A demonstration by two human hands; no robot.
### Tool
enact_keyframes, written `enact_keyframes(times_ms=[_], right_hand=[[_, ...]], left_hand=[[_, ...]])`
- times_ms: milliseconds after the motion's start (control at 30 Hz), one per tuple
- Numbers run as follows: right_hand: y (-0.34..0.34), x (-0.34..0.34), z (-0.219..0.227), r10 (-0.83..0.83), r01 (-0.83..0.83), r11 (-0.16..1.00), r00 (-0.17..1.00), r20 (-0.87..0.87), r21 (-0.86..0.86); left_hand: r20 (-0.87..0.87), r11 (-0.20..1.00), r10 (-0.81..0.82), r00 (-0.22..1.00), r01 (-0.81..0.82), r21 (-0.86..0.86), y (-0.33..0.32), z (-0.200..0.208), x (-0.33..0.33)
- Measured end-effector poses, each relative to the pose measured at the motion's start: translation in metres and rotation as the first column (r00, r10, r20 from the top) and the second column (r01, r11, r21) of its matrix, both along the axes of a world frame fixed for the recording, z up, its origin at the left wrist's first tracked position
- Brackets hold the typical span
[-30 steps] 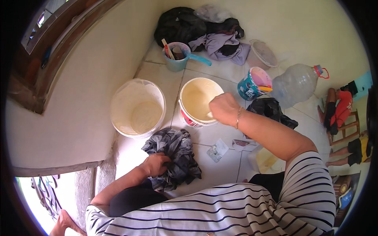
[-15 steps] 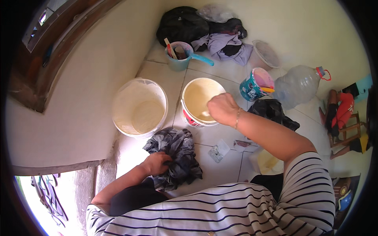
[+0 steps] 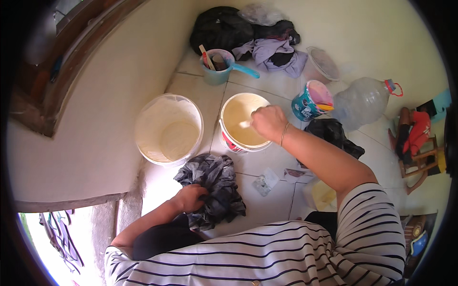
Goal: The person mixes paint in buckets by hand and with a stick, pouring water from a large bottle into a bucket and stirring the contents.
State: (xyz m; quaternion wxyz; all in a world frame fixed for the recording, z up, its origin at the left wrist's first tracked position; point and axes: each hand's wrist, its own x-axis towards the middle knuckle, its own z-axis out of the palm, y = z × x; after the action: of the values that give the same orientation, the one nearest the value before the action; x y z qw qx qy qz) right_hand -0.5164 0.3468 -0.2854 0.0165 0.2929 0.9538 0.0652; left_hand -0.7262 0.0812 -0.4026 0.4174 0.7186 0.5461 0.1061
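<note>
My right hand (image 3: pixel 268 125) is closed over the right side of a cream-coloured bucket (image 3: pixel 228 138) with a red patch outside. A short pale end of a tool (image 3: pixel 244 124) sticks out of my fist; the rest is hidden. Pale yellow, paint-like material coats the inside of this bucket. My left hand (image 3: pixel 192 198) has its fingers curled into a crumpled dark grey-and-black cloth (image 3: pixel 217 174) on the tiles. Left of the cream bucket stands a larger white bucket (image 3: pixel 149 121), its inside smeared with beige residue.
A blue dipper (image 3: pixel 245 71) holding tools stands behind the buckets. To the right are a teal paint tub (image 3: pixel 300 107), a big clear water bottle (image 3: pixel 360 102) and a black plastic bag (image 3: pixel 329 133). A small clear packet (image 3: pixel 265 181) lies nearer. Another person (image 3: pixel 416 131) sits at far right.
My right hand has shifted slightly up and left over the bucket, and the pale tool end has moved up with it. My left hand stays on the cloth.
</note>
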Motion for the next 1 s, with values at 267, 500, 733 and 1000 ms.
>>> enact_keyframes(times_ms=[267, 500, 733, 1000], right_hand=[[-0.016, 0.011, 0.027, 0.007, 0.013, 0.996, 0.972, 0.233, -0.084], [0.014, 0.005, 0.002, -0.071, 0.071, 0.996, 0.997, -0.013, 0.059], [-0.015, 0.022, 0.019, -0.054, 0.070, 0.996, 0.975, 0.216, -0.064], [0.004, 0.029, 0.006, -0.155, 0.153, 0.982, 0.988, 0.006, 0.110]], left_hand=[[0.003, 0.995, 0.058, 0.998, -0.058, -0.085, -0.004, 0.000, 0.000], [0.013, 0.999, -0.019, 1.000, 0.019, -0.040, 0.004, -0.002, 0.002], [0.019, 0.997, 0.062, 0.998, -0.061, -0.043, -0.002, 0.000, 0.000], [0.022, 0.998, 0.022, 1.000, -0.021, -0.058, -0.001, 0.005, 0.001]])
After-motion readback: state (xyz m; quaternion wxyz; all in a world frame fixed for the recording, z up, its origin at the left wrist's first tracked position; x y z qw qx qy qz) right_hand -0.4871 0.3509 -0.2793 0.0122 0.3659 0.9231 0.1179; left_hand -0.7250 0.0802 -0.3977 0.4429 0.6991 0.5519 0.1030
